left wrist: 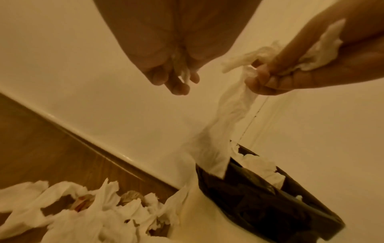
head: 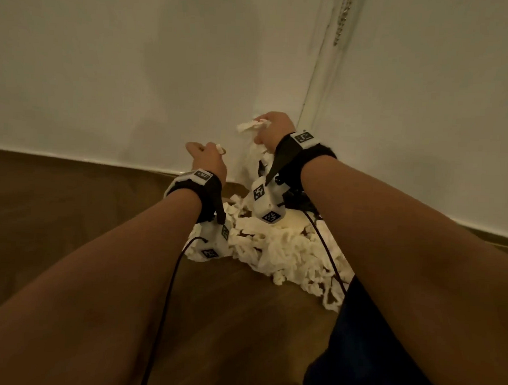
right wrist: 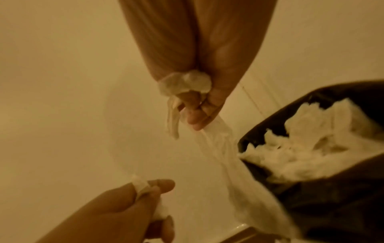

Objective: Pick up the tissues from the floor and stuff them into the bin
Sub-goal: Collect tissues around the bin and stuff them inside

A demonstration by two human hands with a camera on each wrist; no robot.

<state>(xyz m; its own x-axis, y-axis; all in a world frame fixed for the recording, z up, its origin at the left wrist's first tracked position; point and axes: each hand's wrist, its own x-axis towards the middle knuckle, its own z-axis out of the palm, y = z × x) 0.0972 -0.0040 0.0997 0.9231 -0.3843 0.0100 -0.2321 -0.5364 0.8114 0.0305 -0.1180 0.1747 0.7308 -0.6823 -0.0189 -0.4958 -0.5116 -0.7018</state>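
My right hand [head: 265,128] is raised near the wall and grips a wad of white tissue [right wrist: 187,82]. A long strip [left wrist: 226,125] hangs from it down to the dark bin [left wrist: 270,205]. The bin [right wrist: 332,205] holds crumpled tissues [right wrist: 301,148] and is mostly hidden behind my right wrist in the head view. My left hand [head: 207,154], lower and to the left, pinches a small tissue scrap [right wrist: 141,185]. A big pile of torn tissues [head: 279,246] lies on the wooden floor under both wrists.
A white wall with a skirting board [head: 72,156] runs close behind the bin, and a corner trim [head: 320,78] rises at the right. Brown wooden floor [head: 69,212] spreads to the left. Cables [head: 164,305] trail from both wrist cameras.
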